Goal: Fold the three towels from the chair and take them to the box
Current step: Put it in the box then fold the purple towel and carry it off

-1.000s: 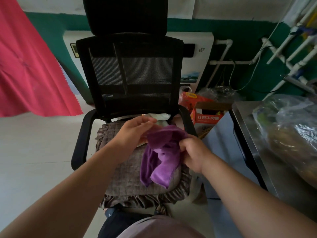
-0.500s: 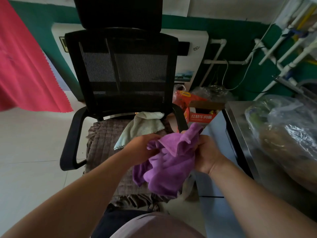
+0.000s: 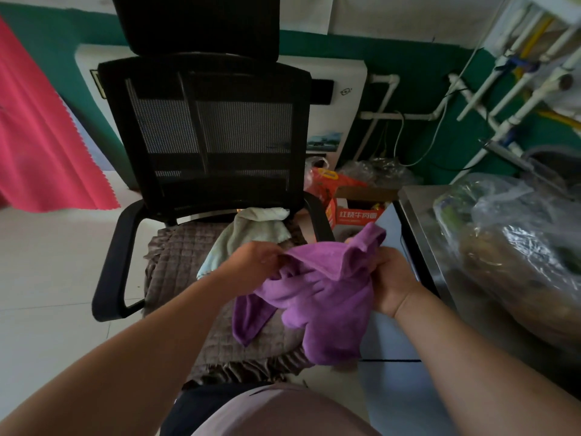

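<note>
**Head view: purple towel bunched between both hands over the chair seat**

Head camera looks down on both hands working in front of the chair. At about 9 o'clock of the cloth, the left hand (image 3: 251,262) pinches an upper edge of the purple towel (image 3: 317,294), fingers curled into the fabric. At 3 o'clock, the right hand (image 3: 390,284) grips the opposite side, with a corner of the towel sticking up past its fingers toward 1 o'clock. The towel hangs crumpled between them, its loose ends drooping toward 6 o'clock above the front of the seat; it is not yet flat or squared, so folding looks barely begun. Holding it by two upper points likely serves to find the edges and let the weight pull the cloth open.

Behind the hands, toward 12 o'clock, a pale towel (image 3: 248,234) lies heaped at the back of the chair (image 3: 204,127), on the quilted brown seat cushion (image 3: 176,269), still unfolded. A third towel cannot be made out.

Farther out at 1 o'clock, an open cardboard box (image 3: 358,212) with red print sits on the floor beside the chair, well apart from the hands; it may be the destination. At 3 o'clock a metal bench (image 3: 421,209) carries a large clear plastic bag (image 3: 518,247). A pink cloth (image 3: 41,136) hangs at 9 o'clock.
</note>
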